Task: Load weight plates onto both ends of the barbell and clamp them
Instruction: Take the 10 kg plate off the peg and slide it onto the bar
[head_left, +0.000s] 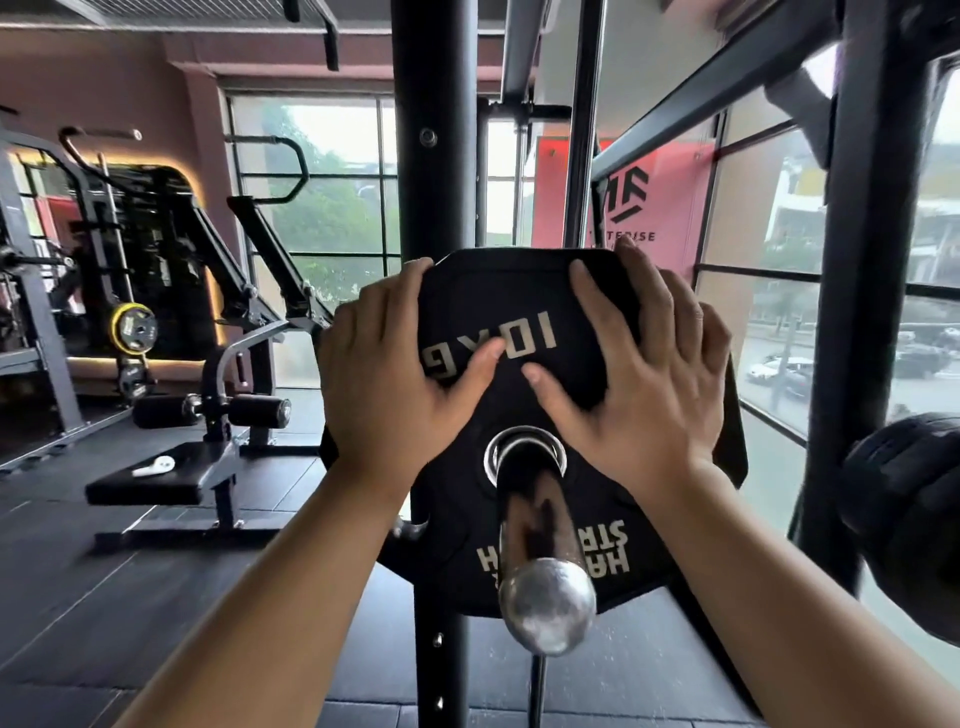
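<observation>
A black 10 kg weight plate (524, 291) sits on the chrome barbell sleeve (540, 545), which points toward me and ends in a rounded cap. A larger black plate edge (730, 441) shows behind it. My left hand (384, 374) grips the plate's upper left rim, thumb lying across the face. My right hand (644, 384) lies spread on the plate's upper right, fingers straight and pressing against the face. No clamp is in view.
A black rack upright (434, 156) stands right behind the plate. Another black plate (909, 519) hangs at the right edge. A leg machine with a padded bench (156, 480) stands on the dark floor at left. Windows fill the right and far side.
</observation>
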